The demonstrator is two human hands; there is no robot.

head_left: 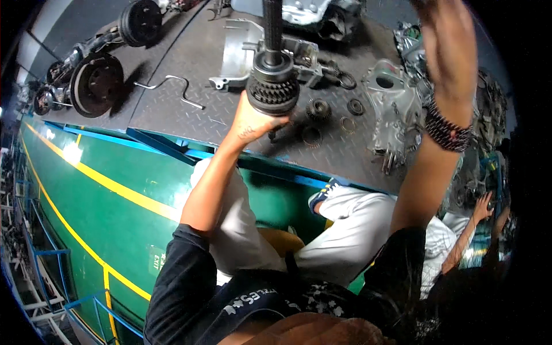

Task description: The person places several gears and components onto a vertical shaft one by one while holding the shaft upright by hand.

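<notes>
A transmission gear shaft (273,86) stands upright over the near edge of the metal-topped bench, its splined end pointing up and out of the top of the view. My left hand (255,119) is wrapped round its lower part, below the stacked gears. Raised at the upper right is my right hand (451,49), blurred, its fingers stretched toward the upper edge and partly cut off. Nothing shows in it. Beside the shaft lie a small gear (318,109), a bearing (356,106) and a thin ring (312,136).
Behind the shaft rests an opened gearbox housing (238,52). Another casing (386,95) lies at the right. A bent metal rod (185,92) and an axle with a brake drum (96,85) are at the left. Another person's hand (483,207) shows at far right.
</notes>
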